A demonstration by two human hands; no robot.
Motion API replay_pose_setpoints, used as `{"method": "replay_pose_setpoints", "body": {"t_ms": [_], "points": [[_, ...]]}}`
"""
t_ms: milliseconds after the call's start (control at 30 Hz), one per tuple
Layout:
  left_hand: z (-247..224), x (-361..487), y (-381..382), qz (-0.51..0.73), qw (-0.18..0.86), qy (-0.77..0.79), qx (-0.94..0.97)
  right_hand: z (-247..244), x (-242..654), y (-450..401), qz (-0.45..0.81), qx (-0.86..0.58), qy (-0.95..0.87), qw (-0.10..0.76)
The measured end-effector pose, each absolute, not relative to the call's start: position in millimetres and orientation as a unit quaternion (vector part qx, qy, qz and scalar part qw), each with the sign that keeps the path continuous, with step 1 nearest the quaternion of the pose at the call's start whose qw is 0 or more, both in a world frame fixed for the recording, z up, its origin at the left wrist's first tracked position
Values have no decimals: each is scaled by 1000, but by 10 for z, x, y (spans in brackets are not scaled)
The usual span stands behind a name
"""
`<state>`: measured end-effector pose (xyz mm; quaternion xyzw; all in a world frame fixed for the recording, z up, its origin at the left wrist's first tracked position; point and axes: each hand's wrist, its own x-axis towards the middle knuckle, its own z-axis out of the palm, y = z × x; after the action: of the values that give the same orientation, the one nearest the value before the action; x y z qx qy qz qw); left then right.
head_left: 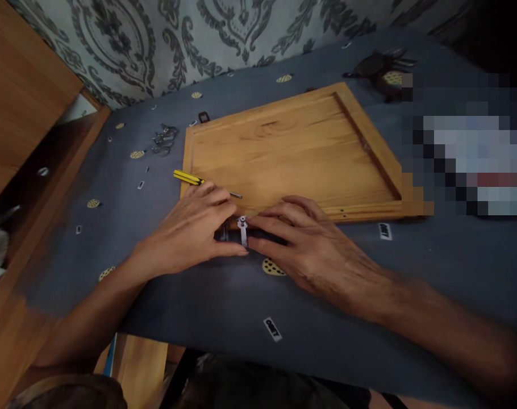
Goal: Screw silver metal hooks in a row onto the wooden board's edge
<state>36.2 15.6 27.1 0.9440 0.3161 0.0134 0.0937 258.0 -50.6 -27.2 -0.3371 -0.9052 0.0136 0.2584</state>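
A small metal cabinet hinge (242, 232) sits at the near edge of the wooden cabinet door (275, 147), which lies flat on the covered table. My left hand (194, 227) closes on the hinge from the left, its thumb reaching along the near side. From the right, my right hand (309, 244) brings thumb and forefinger against the same hinge, its other fingers over the door's edge. A yellow and black screwdriver (188, 177) rests across the door's left corner, partly hidden behind my left fingers. Whether those fingers touch it I cannot tell.
Several metal hinges (163, 139) lie in a heap left of the door. A small dark square piece (203, 117) is by its far left corner. Dark objects (378, 68) stand at the back right. A wooden cabinet (24, 96) borders the left side, patterned wallpaper (241, 28) the back.
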Motion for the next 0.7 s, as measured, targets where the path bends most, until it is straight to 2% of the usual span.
{"method": "replay_pose_setpoints", "body": {"t_ms": [333, 567, 700], "points": [[271, 408, 126, 16, 93, 328, 940, -307, 2586, -507, 9, -332, -903, 272], [253, 396, 136, 28, 92, 320, 942, -285, 2610, -503, -2, -368, -863, 346], [247, 392, 144, 28, 96, 320, 942, -293, 2599, -504, -1, -352, -875, 332]]}}
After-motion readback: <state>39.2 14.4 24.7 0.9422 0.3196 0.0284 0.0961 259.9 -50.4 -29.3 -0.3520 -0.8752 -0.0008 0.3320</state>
